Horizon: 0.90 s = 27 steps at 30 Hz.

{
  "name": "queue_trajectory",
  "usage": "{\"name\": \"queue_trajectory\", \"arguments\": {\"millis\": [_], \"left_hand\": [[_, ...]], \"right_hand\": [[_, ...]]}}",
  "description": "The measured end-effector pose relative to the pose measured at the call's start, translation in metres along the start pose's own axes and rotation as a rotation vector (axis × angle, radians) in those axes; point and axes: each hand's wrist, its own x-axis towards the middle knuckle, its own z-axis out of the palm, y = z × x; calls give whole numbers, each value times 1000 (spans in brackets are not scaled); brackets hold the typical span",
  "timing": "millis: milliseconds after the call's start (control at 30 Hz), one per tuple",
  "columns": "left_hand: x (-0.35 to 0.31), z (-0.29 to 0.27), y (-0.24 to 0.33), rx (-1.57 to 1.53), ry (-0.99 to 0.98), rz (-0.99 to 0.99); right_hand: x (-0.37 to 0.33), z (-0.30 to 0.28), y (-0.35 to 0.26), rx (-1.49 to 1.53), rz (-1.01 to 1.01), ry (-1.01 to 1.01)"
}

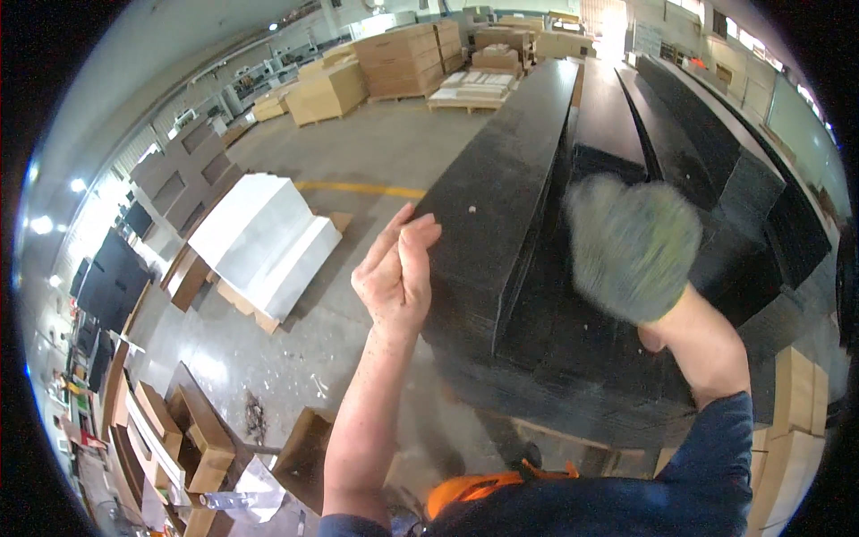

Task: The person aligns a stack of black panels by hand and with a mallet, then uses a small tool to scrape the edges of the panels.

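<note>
My left hand (pixel 394 277) is bare and raised beside the left edge of a stack of black panels (pixel 501 170). Its fingers are bent and pressed together near the thumb; whatever they may hold is too hidden to make out. Over the middle of the black pieces is my right hand (pixel 637 246), covered by a grey-green knit work glove with a yellowish cuff. Motion smears the glove, so its fingers do not show. Long black boards (pixel 604 116) lie side by side beyond it, with gaps between them. Small pale spots mark the black surfaces.
A white stepped stack (pixel 259 237) stands on the floor at left. Open cardboard boxes (pixel 201 430) and clear plastic wrap (pixel 242 501) lie at lower left. Tan cartons (pixel 796 403) stand at lower right. Brown pallet stacks (pixel 398 63) rise at the back, beyond a yellow floor line (pixel 362 189).
</note>
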Motion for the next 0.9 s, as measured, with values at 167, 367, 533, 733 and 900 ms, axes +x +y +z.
{"name": "queue_trajectory", "arguments": {"millis": [167, 367, 533, 733, 900], "left_hand": [[4, 21, 0, -16, 28, -13], [2, 7, -6, 17, 23, -6], [5, 18, 2, 4, 20, 14], [4, 16, -4, 19, 40, 21], [1, 21, -4, 0, 39, 29]], "right_hand": [[-48, 28, -24, 267, -476, -243], [-17, 43, 14, 73, -174, 56], [-68, 68, -26, 289, -851, -293], [-51, 76, 20, 333, -297, -33], [-52, 78, 7, 178, -348, -25]]}}
